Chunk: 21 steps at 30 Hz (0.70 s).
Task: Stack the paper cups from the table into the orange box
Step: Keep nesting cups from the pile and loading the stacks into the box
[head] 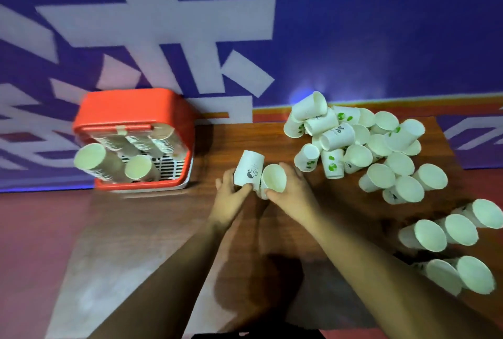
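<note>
Two cups at frame centre: left hand (231, 191) grips cup (249, 168), right hand (288, 189) curls round another (273, 179); light, crushable paper; hold walls gently; box (130, 110) left.

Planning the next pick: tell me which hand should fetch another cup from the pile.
Right, probably. The right hand lies nearer the pile of loose cups; the left hand is toward the orange box. First nest its cup with the left's printed cup.
</note>
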Each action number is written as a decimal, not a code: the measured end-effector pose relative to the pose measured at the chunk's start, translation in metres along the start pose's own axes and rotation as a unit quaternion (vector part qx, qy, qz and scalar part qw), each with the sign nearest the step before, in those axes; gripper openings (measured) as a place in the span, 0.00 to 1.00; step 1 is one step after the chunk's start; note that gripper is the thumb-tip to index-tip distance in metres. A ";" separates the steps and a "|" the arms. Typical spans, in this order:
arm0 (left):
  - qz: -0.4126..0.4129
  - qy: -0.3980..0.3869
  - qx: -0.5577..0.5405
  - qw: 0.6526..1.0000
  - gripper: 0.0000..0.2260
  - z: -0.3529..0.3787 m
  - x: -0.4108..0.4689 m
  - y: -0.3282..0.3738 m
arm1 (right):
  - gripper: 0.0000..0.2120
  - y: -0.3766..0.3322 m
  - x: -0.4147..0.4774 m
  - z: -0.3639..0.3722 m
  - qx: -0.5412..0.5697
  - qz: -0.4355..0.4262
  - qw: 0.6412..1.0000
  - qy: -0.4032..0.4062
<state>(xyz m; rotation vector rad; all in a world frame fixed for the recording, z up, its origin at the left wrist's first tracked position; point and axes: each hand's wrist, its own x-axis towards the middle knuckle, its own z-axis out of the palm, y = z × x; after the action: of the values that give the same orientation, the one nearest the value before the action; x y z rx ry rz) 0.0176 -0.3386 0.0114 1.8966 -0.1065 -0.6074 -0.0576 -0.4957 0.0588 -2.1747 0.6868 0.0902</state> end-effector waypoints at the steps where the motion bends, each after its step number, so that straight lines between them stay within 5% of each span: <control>1: 0.009 0.020 -0.005 1.000 0.25 -0.024 -0.002 -0.002 | 0.36 -0.019 0.002 0.013 0.000 -0.010 1.000 -0.013; 11: 0.071 0.266 -0.088 0.957 0.23 -0.215 -0.030 -0.031 | 0.32 -0.146 0.007 0.113 0.020 -0.110 0.992 -0.051; 15: 0.087 0.340 0.062 0.934 0.26 -0.248 -0.013 -0.042 | 0.31 -0.166 0.011 0.135 0.016 -0.116 0.992 -0.053; 21: 0.107 0.314 0.275 0.902 0.30 -0.254 0.018 -0.043 | 0.32 -0.173 0.018 0.152 -0.011 -0.087 0.995 -0.038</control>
<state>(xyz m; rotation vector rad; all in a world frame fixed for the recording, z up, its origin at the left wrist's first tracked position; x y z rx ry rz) 0.1401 -0.1133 0.0383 2.4951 -0.0684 0.2401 0.0698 -0.3035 0.0759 -2.2305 0.4531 0.0887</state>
